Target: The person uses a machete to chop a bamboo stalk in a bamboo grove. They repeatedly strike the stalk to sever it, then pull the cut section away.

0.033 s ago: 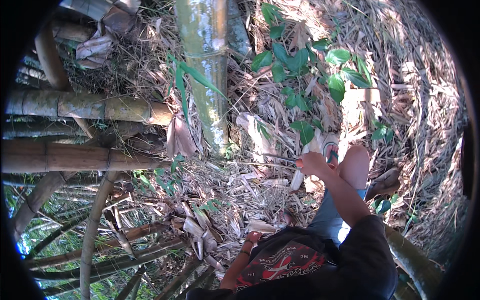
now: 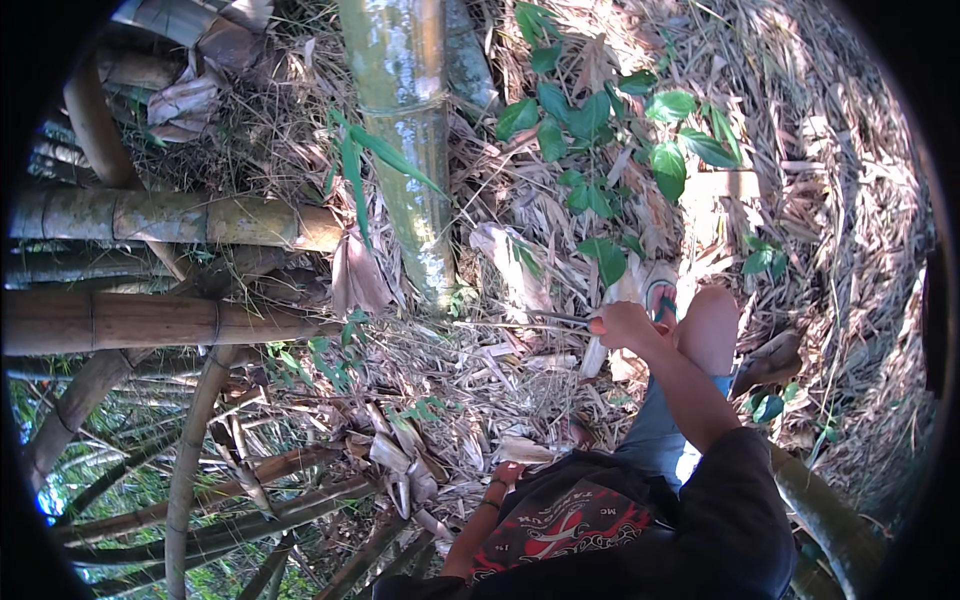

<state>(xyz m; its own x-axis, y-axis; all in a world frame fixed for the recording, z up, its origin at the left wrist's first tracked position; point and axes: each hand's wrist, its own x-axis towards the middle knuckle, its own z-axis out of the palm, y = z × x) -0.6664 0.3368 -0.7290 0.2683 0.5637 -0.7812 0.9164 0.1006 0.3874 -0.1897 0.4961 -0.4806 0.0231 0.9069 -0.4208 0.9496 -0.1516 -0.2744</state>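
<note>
My right hand is closed around the orange handle of a thin-bladed knife, held just above the litter with its blade pointing left. Its exact blade shape is hard to make out. My left hand is low beside my dark printed shirt, with bands round the wrist; its fingers are too small and hidden to read. Ahead of both hands, a thick upright bamboo stalk rises from the ground, its base left of the knife tip. Pale dry sheaths lie by that base.
Cut bamboo poles and a brown pole reach in from the left, above crossing thinner stems. Leafy green plants grow beyond my right hand. My sandalled foot and bent knee are close to it. Another bamboo lies at lower right.
The bamboo stalk and the plants sit slightly farther left in the picture, as the view has shifted a little. Both hands and the knife look nearly unmoved.
</note>
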